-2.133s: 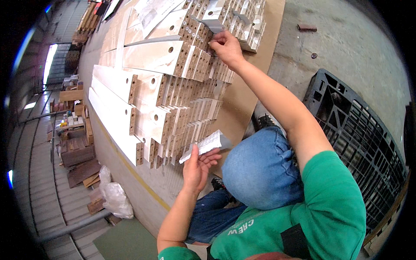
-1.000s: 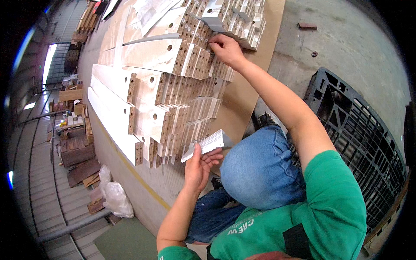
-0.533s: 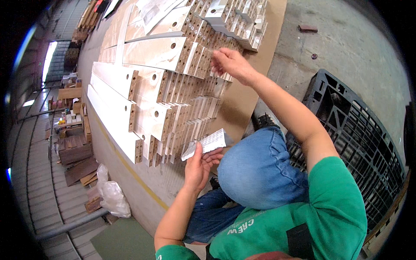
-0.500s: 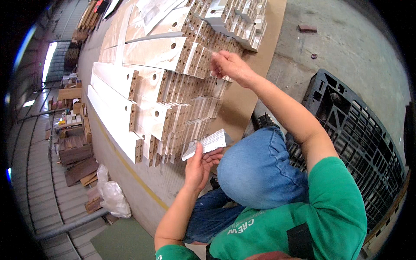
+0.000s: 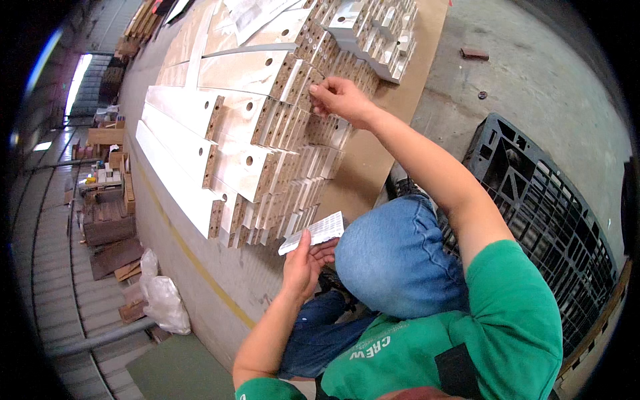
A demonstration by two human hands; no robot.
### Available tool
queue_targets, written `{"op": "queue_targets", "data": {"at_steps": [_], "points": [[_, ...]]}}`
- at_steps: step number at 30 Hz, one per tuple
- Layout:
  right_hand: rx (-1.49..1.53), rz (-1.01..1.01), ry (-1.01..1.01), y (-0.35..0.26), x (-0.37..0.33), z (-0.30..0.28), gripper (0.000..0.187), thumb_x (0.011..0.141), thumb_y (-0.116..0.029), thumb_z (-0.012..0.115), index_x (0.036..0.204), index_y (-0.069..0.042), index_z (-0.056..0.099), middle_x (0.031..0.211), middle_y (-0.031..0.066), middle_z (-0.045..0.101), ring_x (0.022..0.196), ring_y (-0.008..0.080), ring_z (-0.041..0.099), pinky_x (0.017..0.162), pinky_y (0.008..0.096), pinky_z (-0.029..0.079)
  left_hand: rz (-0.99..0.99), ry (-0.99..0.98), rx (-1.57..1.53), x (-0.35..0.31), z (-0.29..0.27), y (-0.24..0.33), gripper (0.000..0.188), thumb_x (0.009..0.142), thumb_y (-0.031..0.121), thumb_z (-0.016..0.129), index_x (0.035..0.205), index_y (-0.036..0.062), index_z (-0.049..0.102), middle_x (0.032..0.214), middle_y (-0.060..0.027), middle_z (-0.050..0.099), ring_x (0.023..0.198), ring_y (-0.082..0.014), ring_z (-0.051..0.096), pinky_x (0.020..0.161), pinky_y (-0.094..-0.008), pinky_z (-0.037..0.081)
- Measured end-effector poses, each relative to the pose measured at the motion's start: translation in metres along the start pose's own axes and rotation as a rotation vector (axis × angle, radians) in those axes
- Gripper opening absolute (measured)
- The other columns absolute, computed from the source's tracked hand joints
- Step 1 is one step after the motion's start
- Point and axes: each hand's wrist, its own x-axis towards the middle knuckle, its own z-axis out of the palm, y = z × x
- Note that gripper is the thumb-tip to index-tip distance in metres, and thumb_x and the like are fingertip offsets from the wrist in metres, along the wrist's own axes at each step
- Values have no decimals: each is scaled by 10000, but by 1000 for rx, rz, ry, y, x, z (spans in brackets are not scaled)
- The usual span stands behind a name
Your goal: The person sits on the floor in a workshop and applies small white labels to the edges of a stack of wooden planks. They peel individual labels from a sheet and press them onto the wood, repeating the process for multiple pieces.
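My left hand [image 5: 304, 269] grips a white sheet marked with rows of small rectangles, which looks like a sticker sheet [image 5: 316, 231], beside my bent knee. Fingers of my right hand [image 5: 341, 101] are pinched together at the drilled end edges of the stacked boards; whatever they hold is too small to make out. The boards [image 5: 233, 127] are long and white or pale-faced, with raw brown ends full of holes. Round holes show in their faces near the ends.
Brown cardboard [image 5: 363, 170] lies under the stack. A black plastic pallet [image 5: 533, 200] rests on the concrete to my right. Papers [image 5: 257, 17] lie on the boards' far part. Plastic bags [image 5: 165, 303] and stacked wood [image 5: 110, 223] are to the left.
My right hand has shifted left and slightly lower, onto the board ends. The sheet in my left hand has tilted a little. The view has moved slightly.
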Motion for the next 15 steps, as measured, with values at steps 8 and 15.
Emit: {"op": "queue_targets", "data": {"at_steps": [8,15], "points": [[-119,41,24,2,10,4,319,892,-323,539,813,-17,493,723,61,572,630,128,569,540,273,460,51,-24,17,-3,6,10,516,945,416,356,1116,-48,504,999,-180,611,848,-201,590,710,-300,454],[-270,-107,98,-19,26,-17,281,949,-290,408,854,-33,469,741,23,509,627,103,473,556,257,418,50,-60,38,0,5,11,520,943,425,353,1123,-38,505,1009,-171,611,865,-197,590,729,-293,452]]}}
